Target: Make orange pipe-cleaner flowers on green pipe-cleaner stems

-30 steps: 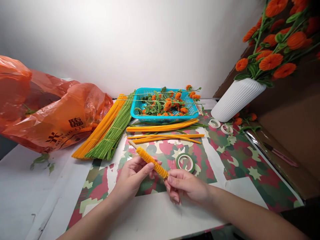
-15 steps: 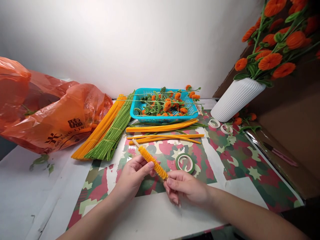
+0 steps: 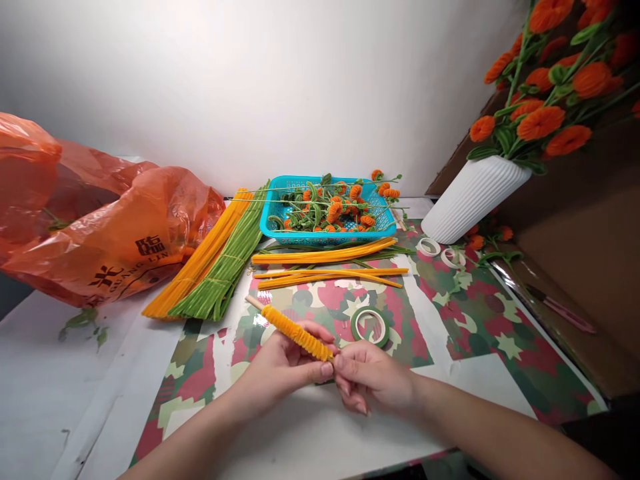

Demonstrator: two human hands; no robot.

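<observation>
A yellow pipe cleaner (image 3: 295,331) is coiled tightly along a thin wooden stick (image 3: 254,303), whose bare end points up and left. My left hand (image 3: 293,360) curls around the lower part of the coil from beneath, its thumb near the lower end. At that lower end, my right hand (image 3: 367,373) pinches the tip between thumb and forefinger; what lies between those fingers is mostly hidden. Just beyond the hands lies a roll of green tape (image 3: 370,328). Loose yellow pipe cleaners (image 3: 330,273) lie across the mat farther back.
A blue basket (image 3: 327,235) holds orange flowers with green stems. Left of it lie yellow and green pipe cleaner bundles (image 3: 220,280) and an orange plastic bag (image 3: 145,220). At right stand a white vase (image 3: 473,200) of orange flowers, white tape rolls (image 3: 429,247) and a pink cutter (image 3: 567,313).
The stick's bare end has swung left and down, so the coil lies flatter. My left hand has slid toward the lower end, closer to my right hand, which has barely moved.
</observation>
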